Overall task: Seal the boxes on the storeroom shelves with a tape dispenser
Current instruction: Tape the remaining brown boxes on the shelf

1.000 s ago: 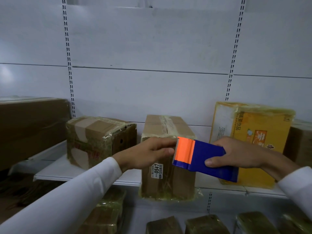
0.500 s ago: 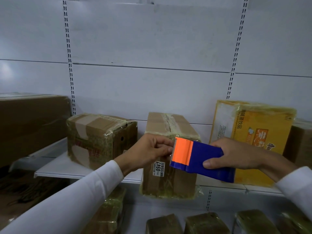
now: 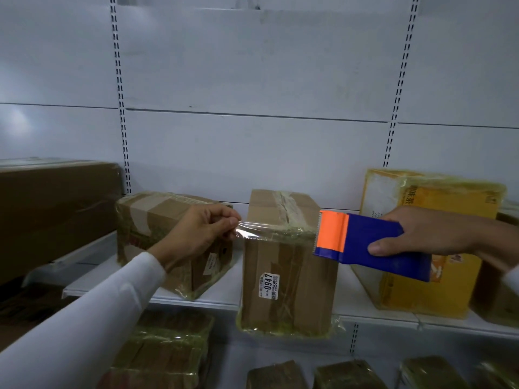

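The left hand [image 3: 206, 231] pinches the tape [image 3: 269, 233] end left of the box [image 3: 289, 276]; the right hand [image 3: 429, 234] grips the dispenser [image 3: 365, 242] to its right; she should keep the strip taut and level, then press it flat onto the box.

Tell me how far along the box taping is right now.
Done, by the look of it: the left box already wears clear wrap. In hand: the left hand pinches the end of the tape strip, stretched in front of the middle box from the tape dispenser that the right hand holds. Left: laying that strip down and cutting it. The yellow box already looks film-wrapped; whether it needs tape is unclear.
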Available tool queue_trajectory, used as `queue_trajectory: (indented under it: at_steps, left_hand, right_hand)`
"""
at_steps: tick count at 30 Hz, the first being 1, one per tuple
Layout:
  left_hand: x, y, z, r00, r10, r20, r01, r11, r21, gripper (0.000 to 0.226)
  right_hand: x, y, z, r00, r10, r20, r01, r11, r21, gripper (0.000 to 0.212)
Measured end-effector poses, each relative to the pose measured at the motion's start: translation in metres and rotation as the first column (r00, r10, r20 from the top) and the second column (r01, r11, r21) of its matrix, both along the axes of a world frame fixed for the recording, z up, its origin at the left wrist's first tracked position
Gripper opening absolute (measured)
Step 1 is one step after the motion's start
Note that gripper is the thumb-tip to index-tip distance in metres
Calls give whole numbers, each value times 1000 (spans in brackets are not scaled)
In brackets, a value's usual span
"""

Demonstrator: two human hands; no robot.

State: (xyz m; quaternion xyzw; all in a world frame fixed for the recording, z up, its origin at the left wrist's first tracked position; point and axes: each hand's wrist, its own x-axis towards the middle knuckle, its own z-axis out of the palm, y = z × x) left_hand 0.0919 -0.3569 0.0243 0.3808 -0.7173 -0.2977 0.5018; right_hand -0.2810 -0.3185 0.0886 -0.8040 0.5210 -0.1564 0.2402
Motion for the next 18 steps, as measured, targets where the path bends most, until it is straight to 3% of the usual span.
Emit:
queue_trajectory:
  at_steps: [3,6,9,13,16,18]
  left_hand:
    - [0,-10,0,999,29,-25,-28,999,32,13]
    - [1,-19,-5,997,67,-23,-66,997,51,11]
    - [5,-28,-12,994,98,48,-100,994,42,12]
    - [0,-40,-23,980,141,141,-143,990,8,11]
    - [-2,-51,-29,976,201,83,-205,978,40,3]
    - [4,-57,-34,964,262,44,-266,957,115,16]
  right_hand:
    - [10,-4,8,1000,15,-1,-15,1000,2,27]
    - [20,-12,10,998,26,-51,-27,999,-29,35]
    - [26,-18,11,995,26,-99,-30,999,-41,43]
    - [27,-23,8,995,29,-98,-31,999,-20,37]
    - [28,-27,3,996,43,-82,-43,999,-3,33]
    - [29,-29,1,996,38,-82,-38,999,4,32]
